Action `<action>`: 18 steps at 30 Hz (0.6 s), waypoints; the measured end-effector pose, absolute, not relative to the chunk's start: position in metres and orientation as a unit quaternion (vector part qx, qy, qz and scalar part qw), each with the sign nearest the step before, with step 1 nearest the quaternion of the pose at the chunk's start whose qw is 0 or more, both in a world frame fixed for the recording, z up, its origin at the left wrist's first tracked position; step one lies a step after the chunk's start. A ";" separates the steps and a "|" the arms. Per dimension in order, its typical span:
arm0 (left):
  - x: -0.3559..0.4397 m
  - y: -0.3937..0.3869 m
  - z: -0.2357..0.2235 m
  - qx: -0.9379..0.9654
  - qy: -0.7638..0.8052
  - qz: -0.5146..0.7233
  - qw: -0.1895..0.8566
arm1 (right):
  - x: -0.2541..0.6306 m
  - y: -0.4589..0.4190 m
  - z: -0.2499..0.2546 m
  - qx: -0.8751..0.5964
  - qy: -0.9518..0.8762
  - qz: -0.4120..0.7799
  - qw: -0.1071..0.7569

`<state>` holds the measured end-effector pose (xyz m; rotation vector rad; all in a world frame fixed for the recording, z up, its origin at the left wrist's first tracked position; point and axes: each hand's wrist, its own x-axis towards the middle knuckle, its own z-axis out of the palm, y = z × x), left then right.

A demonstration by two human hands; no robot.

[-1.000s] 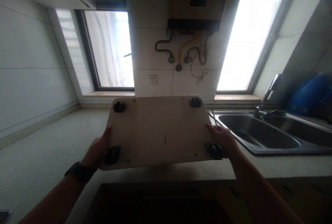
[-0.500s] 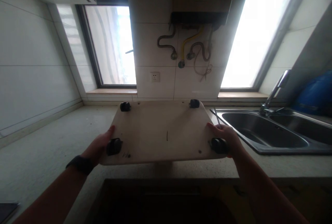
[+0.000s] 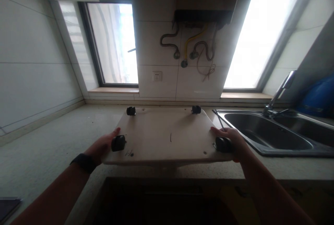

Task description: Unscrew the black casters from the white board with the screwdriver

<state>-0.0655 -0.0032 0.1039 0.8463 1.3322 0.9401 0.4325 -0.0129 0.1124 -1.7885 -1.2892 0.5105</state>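
Observation:
A white wheeled base point(image 3: 156, 131) lies upside down between my hands, with a black caster at each corner, such as the near-left caster point(image 3: 118, 143) and the near-right caster point(image 3: 223, 144). My left hand point(image 3: 105, 145) grips its left edge, thumb on top and fingers hidden underneath. On the opposite edge, my right hand point(image 3: 233, 139) is closed the same way. A thin metal rod point(image 3: 218, 120) sticks up past the right thumb, and a bit of orange shows under that hand; I cannot tell if they are one tool. The base's underside is mostly hidden.
The base is over a speckled light countertop point(image 3: 60, 127). To the right is a double steel sink point(image 3: 261, 150) with a tall faucet point(image 3: 280, 89). A blue container point(image 3: 319, 94) stands behind it. A dark flat object point(image 3: 9, 207) lies at lower left; pipes and a socket point(image 3: 157, 76) are on the wall.
The base's far edge has come down, so it lies flatter. My hands have kept their hold, and the whole view has shifted slightly.

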 end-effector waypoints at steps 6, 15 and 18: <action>-0.068 -0.001 0.100 0.359 0.563 0.410 0.621 | 0.430 -0.014 0.116 -0.716 -0.514 0.211 0.422; -0.063 -0.001 0.104 0.320 0.586 0.414 0.618 | 0.429 -0.011 0.117 -0.725 -0.512 0.205 0.412; -0.064 0.002 0.103 0.319 0.595 0.434 0.596 | 0.429 -0.009 0.116 -0.728 -0.511 0.203 0.410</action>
